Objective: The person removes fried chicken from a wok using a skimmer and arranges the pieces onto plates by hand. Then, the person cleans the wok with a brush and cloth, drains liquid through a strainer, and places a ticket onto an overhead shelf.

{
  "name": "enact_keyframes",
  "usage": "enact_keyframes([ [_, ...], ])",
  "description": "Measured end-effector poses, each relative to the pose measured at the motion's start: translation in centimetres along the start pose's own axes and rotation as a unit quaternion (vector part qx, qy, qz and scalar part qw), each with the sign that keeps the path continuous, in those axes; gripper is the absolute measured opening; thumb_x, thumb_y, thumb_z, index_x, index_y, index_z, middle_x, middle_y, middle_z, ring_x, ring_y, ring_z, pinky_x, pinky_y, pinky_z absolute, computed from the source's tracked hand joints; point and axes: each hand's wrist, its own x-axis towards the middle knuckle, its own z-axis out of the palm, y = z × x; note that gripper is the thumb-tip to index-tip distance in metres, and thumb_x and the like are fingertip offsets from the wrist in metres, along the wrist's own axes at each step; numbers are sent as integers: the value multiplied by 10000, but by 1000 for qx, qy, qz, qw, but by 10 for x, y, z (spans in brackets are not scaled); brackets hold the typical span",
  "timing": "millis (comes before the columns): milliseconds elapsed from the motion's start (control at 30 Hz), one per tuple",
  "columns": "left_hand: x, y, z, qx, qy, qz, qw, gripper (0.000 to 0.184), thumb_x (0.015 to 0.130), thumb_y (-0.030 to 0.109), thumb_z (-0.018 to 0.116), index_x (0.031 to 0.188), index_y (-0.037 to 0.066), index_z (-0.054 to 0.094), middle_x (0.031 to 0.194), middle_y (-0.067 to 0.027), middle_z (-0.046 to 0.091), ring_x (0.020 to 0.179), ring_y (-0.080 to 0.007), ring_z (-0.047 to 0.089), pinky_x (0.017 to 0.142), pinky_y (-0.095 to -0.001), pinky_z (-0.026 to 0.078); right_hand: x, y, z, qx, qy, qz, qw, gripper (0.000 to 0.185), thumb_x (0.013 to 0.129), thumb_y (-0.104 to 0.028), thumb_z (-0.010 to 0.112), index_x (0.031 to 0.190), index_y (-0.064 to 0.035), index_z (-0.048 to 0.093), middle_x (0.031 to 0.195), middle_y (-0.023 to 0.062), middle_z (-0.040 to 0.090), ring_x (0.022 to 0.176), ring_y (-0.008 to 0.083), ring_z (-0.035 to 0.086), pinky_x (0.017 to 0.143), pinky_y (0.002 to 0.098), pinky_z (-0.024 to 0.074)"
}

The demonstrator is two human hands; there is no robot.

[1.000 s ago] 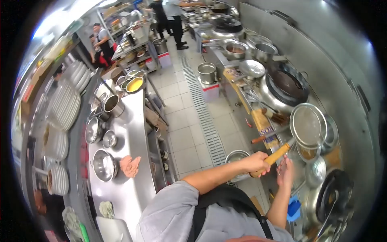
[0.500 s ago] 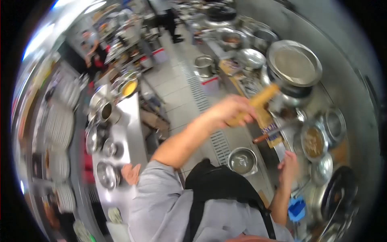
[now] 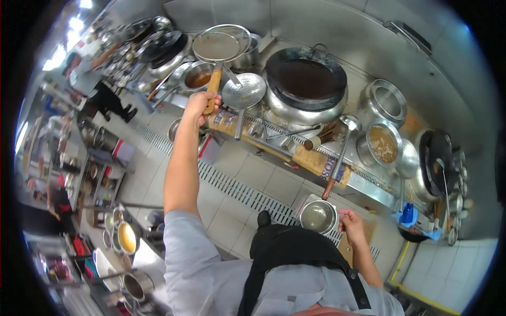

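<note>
My left hand [image 3: 200, 105] is stretched forward, its fingers wrapped round the wooden handle [image 3: 213, 87] of a large round mesh strainer [image 3: 216, 46]. The strainer is over the pots at the back left of the stove. Just right of its handle is a perforated ladle [image 3: 243, 90], and below the mesh sits a pan of reddish-brown sauce [image 3: 198, 79]. My right hand [image 3: 352, 225] is low beside a metal pot of cloudy liquid [image 3: 318, 216], its fingers loosely curled and parted, with nothing visible in them.
A black wok [image 3: 305, 79] rests mid-stove. Right of it are a bowl of brown liquid [image 3: 383, 143], a long-handled ladle [image 3: 342, 145] and another wok [image 3: 437, 158]. A floor drain [image 3: 242, 195] runs below the counter. A co-worker [image 3: 92, 84] stands at the far left.
The view has swung right toward the stove. My left hand has carried the strainer from the right part of the stove to its back left. My right hand is now beside the low pot.
</note>
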Motion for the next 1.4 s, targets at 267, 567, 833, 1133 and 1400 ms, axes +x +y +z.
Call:
enact_keyframes([
  [267,173,-4,-8,-115,-59,-13,992,187,900,53,634,1027,-81,606,875,-133,669,710,-187,659,585,-288,568,-26,60,15,-27,99,101,990,248,969,-199,594,1135,-17,610,675,36,590,533,144,577,495,261,440],
  [567,234,4,-34,-79,-59,-50,994,328,885,108,647,1148,-75,575,944,-171,710,768,-226,697,606,-291,575,-58,128,-17,-212,105,166,957,203,932,-162,607,1053,-1,632,649,83,599,486,175,569,430,293,465],
  [833,193,-4,-49,-24,51,-20,998,301,898,204,663,1145,32,643,1010,-118,693,857,-227,707,686,-299,584,-83,186,-38,-51,174,163,970,215,860,-48,546,1052,2,628,680,105,627,503,186,592,430,351,482],
  [1133,28,-171,-38,-86,163,96,978,318,940,309,559,1077,29,622,975,-99,649,894,-185,633,738,-311,523,-123,250,-141,-141,158,192,958,294,832,-132,590,1100,-33,660,605,98,653,508,166,643,496,309,525],
  [1400,-389,-426,332,93,-185,-308,929,208,918,107,617,1109,29,638,879,-46,675,740,-115,622,608,-219,498,-243,374,-283,126,293,217,922,244,868,-109,640,1099,-30,633,697,76,643,535,163,632,478,305,532],
])
